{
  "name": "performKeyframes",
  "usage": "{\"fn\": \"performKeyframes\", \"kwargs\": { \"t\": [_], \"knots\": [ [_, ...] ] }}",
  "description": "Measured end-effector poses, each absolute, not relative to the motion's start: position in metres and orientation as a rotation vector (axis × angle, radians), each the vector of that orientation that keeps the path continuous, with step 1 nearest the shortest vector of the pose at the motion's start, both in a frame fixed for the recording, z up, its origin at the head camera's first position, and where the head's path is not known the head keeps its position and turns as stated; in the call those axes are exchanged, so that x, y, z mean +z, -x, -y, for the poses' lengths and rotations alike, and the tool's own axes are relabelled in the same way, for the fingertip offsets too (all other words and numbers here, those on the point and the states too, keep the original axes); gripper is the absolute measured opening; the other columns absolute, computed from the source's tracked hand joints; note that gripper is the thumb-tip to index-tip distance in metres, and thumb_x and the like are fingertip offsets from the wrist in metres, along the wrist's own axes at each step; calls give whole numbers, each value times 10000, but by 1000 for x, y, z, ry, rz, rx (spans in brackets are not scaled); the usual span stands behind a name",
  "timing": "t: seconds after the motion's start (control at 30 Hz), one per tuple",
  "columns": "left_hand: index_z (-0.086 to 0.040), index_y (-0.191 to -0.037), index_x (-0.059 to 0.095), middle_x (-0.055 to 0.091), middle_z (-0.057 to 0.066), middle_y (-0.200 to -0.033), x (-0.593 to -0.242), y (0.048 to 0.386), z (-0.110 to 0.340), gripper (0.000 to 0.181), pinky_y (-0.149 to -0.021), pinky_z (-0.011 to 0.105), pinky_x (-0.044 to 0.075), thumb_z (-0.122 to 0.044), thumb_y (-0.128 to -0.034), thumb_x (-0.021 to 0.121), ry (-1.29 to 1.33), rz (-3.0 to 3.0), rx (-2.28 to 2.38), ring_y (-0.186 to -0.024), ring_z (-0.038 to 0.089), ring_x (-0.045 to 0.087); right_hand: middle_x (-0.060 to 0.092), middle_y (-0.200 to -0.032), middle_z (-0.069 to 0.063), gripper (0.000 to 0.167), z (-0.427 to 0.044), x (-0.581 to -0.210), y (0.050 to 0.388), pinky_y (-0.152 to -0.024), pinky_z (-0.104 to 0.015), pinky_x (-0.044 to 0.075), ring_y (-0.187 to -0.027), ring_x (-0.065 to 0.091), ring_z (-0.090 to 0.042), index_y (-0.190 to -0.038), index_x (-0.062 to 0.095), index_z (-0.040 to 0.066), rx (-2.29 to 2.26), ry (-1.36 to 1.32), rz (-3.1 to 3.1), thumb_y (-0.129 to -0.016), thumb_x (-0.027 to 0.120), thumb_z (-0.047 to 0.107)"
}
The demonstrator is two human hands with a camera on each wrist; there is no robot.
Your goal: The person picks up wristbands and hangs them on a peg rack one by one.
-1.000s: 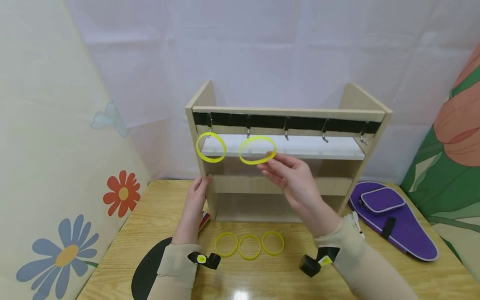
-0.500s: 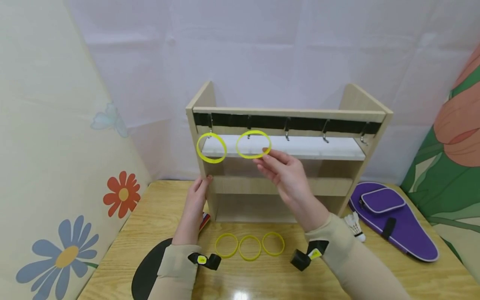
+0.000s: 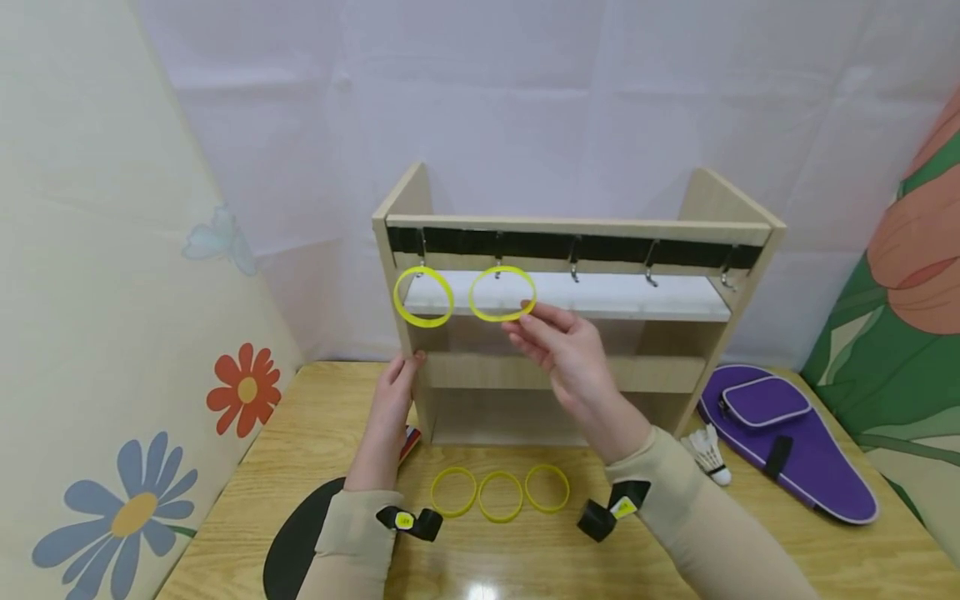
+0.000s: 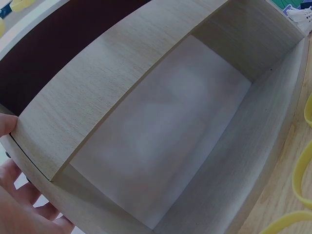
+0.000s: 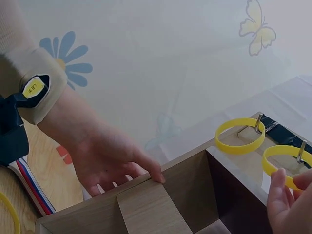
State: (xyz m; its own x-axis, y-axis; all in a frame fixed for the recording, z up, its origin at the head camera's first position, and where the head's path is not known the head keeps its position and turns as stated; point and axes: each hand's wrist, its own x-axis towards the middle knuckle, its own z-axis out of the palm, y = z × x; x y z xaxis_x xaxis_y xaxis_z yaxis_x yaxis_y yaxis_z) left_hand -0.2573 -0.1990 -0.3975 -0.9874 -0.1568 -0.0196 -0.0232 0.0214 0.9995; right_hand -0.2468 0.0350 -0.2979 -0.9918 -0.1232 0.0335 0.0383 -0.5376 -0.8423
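Note:
A wooden shelf unit [image 3: 517,371] has a black strip [image 3: 536,244] with several metal hooks along its top front. The right hand [image 3: 573,350] pinches the lower right edge of a yellow ring [image 3: 491,318] at the second hook [image 3: 498,260] from the left. That hook's tip shows inside the ring's outline; whether it bears the ring I cannot tell. Another yellow ring [image 3: 427,322] hangs from the leftmost hook. My left hand [image 3: 393,392] grips the unit's left side panel, thumb [image 4: 7,124] on the front edge and fingers along the outside.
Three more yellow rings [image 3: 500,521] lie in a row on the wooden table [image 3: 480,562] before the unit. A black round-edged object [image 3: 296,542] lies partly under the left forearm. On the right are a shuttlecock [image 3: 708,457] and a purple case [image 3: 757,454].
The right hand has moved left with its ring, bringing it up to the second hook, then slightly down. The left hand stays in place on the side panel.

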Motion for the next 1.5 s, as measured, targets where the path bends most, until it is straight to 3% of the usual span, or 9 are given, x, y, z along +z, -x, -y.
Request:
{"fn": "performKeyframes", "kwargs": {
  "t": [1.2,1.3,1.5],
  "knots": [
    [-210,-1511,409,412,105,-1530,-399,258,200,507,-1209,561,192,-344,-1024,456,-154,2147,-2136,-1424,280,325,739,-874,-47,374,-33,-303,247,-751,-214,586,-799,726,-115,-1325,529,-119,-2561,177,-1554,-952,543,-85],
    [-220,-1517,401,392,107,-1546,-398,258,200,512,-1210,563,189,-350,-1025,456,-157,2152,-2138,-1431,285,316,738,-936,-72,376,-34,-304,247,-772,-220,585,-822,727,-121,-1329,529,-110,-2549,176,-1566,-954,544,-78],
    [-233,-1523,389,389,82,-1549,-398,258,200,527,-1212,555,192,-380,-1022,461,-184,2178,-2125,-1449,288,303,662,-1226,-209,393,-38,-313,247,-823,-240,580,-882,726,-141,-1351,531,-76,-2513,150,-1592,-959,548,-59]
  ]
}}
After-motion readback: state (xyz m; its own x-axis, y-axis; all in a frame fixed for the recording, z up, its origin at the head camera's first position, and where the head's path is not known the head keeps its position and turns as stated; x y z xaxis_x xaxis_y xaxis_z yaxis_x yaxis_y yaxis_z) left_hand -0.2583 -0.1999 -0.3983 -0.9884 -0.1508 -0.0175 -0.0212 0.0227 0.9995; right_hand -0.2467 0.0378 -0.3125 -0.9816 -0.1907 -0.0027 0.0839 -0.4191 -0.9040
